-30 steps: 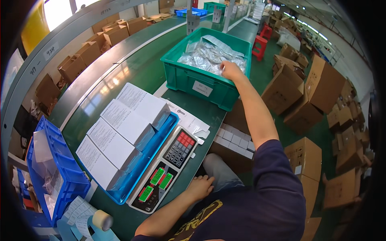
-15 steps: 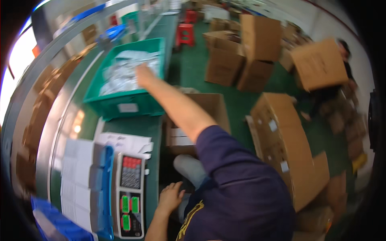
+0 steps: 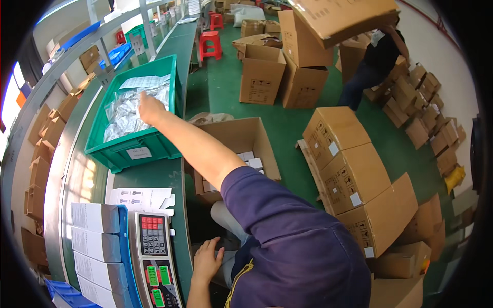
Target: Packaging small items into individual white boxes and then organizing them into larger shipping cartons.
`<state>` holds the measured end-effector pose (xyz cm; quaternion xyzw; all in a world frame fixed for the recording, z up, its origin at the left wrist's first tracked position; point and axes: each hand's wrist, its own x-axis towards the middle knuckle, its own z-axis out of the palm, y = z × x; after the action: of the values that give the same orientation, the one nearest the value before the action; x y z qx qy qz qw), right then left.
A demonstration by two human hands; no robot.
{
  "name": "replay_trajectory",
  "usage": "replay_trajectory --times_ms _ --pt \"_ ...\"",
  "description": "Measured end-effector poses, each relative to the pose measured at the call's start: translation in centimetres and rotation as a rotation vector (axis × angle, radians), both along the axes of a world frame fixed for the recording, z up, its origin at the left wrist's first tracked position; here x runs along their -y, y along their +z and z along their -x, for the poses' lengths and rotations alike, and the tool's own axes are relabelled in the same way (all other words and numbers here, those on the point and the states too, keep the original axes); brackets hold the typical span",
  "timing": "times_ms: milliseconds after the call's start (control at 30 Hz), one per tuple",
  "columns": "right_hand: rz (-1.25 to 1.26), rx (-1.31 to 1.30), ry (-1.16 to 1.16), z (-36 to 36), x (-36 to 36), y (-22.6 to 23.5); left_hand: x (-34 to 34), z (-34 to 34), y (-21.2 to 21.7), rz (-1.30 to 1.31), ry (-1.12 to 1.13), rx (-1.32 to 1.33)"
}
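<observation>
My right hand (image 3: 150, 109) is stretched into a green plastic bin (image 3: 136, 143) on the workbench. Its fingers are curled down among silvery clear plastic bags (image 3: 123, 120), and whatever they grip is hidden. A sheet of white labels or packets (image 3: 146, 82) lies at the bin's far end. Down by my lap, my left hand (image 3: 208, 261) rests with its fingers apart and nothing in it. Beside that hand stands a counting scale (image 3: 154, 246) with lit green displays. An open carton (image 3: 257, 138) holding small white boxes (image 3: 251, 160) is under my right forearm.
White boxes (image 3: 95, 236) line a blue tray (image 3: 131, 256) left of the scale. Flattened white card (image 3: 141, 197) lies beyond it. Cartons (image 3: 354, 177) are stacked on a pallet to the right. Farther back, a person (image 3: 377, 61) carries a large carton (image 3: 349, 18). A red stool (image 3: 210, 45) stands along the bench.
My view has turned slightly right, so the bin appears farther left. My right hand remains among the bags, my left stays by my lap. The person with the carton has moved leftward.
</observation>
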<state>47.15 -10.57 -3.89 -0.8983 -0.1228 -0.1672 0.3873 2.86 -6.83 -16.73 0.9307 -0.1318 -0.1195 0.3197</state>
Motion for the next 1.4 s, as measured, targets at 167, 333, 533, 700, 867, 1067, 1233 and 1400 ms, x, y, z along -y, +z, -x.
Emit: replay_trajectory --times_ms 167,333,533,700,867,1067,1233,1400 --pt "0.083 0.037 0.165 2.3 -1.6 0.1 -0.9 0.6 -0.3 0.013 0.053 -0.022" --pt "0.086 0.048 0.236 -0.2 -0.4 -0.5 -0.3 0.1 0.2 -0.01 0.013 0.001" --pt "0.033 0.076 0.198 -0.2 -0.5 -0.3 -0.6 0.3 0.2 -0.019 0.023 -0.023" --pt "0.034 0.009 0.197 1.3 -0.5 0.7 -0.6 0.3 0.4 -0.011 0.019 -0.048" --pt "-0.029 0.035 0.198 0.0 -0.3 -0.3 -0.4 0.1 0.5 -0.006 0.009 -0.086" --pt "-0.016 0.139 0.288 -0.7 -1.3 -1.1 -0.6 0.4 0.2 -0.06 0.008 -0.113" --pt "-0.018 0.091 0.376 -0.7 -1.2 -0.6 -1.1 0.7 0.2 0.003 0.062 0.048" --pt "-0.063 0.09 0.27 -0.5 -0.4 0.3 -0.9 -0.5 1.1 0.191 0.093 0.39"
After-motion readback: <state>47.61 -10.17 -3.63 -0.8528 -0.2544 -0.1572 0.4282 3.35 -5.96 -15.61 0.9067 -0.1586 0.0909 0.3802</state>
